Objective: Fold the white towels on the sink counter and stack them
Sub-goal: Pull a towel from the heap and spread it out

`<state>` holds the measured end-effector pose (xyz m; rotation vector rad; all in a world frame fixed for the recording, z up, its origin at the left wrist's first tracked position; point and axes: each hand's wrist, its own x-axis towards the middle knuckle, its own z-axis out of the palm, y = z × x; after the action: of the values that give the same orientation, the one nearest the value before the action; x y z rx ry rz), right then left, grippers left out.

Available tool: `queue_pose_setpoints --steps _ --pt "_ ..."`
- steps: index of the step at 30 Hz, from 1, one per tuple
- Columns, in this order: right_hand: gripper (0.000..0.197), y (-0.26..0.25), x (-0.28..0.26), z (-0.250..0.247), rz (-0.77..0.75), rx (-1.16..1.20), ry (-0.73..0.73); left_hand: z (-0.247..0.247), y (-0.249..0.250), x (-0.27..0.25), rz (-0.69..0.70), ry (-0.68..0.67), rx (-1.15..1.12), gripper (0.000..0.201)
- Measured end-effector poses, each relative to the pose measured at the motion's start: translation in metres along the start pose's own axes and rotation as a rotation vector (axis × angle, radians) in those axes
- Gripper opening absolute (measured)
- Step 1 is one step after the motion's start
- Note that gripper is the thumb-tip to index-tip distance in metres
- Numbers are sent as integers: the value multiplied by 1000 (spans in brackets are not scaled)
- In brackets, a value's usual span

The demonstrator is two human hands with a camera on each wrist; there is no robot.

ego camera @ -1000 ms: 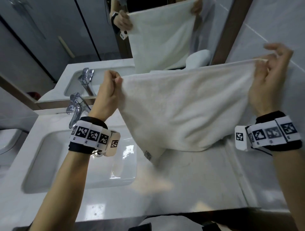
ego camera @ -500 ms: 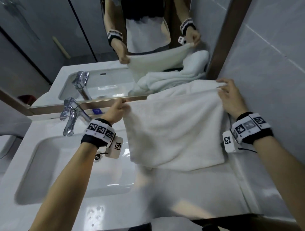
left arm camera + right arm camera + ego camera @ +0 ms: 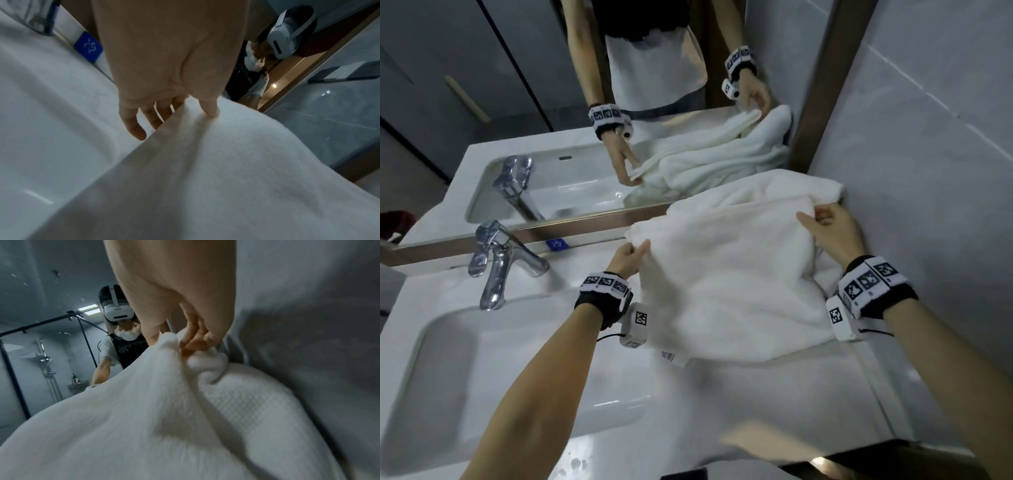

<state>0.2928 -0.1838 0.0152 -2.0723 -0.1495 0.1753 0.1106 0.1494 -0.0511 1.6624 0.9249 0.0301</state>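
A white towel [image 3: 726, 284] [image 3: 205, 178] [image 3: 144, 418] is spread between my hands over the right part of the sink counter [image 3: 774, 404], its lower edge lying on the counter. My left hand [image 3: 627, 257] [image 3: 179, 112] pinches its far left corner, thumb on top and fingers beneath. My right hand [image 3: 825, 222] [image 3: 191, 344] pinches the far right corner close to the wall. A second white towel [image 3: 798, 186] with a waffle weave [image 3: 246, 405] lies crumpled behind and under the held one, against the mirror and wall.
A white basin [image 3: 510, 373] with a chrome tap [image 3: 498, 263] fills the left of the counter. The mirror [image 3: 619, 102] runs along the back. A tiled wall [image 3: 928, 154] stands close on the right. A small blue sticker [image 3: 558, 244] sits on the back ledge.
Both hands have brought the towel down from chest height to the counter and away toward the mirror. The towel now drapes over the crumpled towel instead of hanging free.
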Motion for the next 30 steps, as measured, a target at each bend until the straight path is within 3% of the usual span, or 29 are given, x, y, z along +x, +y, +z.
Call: queue_pose_setpoints --steps 3,7,10,13,22,27,30 --pt "29 9 -22 -1 46 -119 20 4 -16 -5 -38 -62 43 45" --pt "34 16 -41 9 -48 -321 -22 8 -23 -15 96 -13 183 29" --pt "22 12 -44 8 -22 -257 -29 5 -22 -28 231 47 211 29" --pt "21 7 -46 3 14 -125 9 -2 -18 -45 331 88 137 22" --pt "22 -1 -77 -31 -305 -24 -32 -17 12 -112 482 15 -187 12" --pt "17 11 -78 -59 -143 147 -240 -36 59 -149 652 -24 -177 12" --pt "18 23 -76 -64 37 -33 -322 -38 88 -163 762 -115 23 10"
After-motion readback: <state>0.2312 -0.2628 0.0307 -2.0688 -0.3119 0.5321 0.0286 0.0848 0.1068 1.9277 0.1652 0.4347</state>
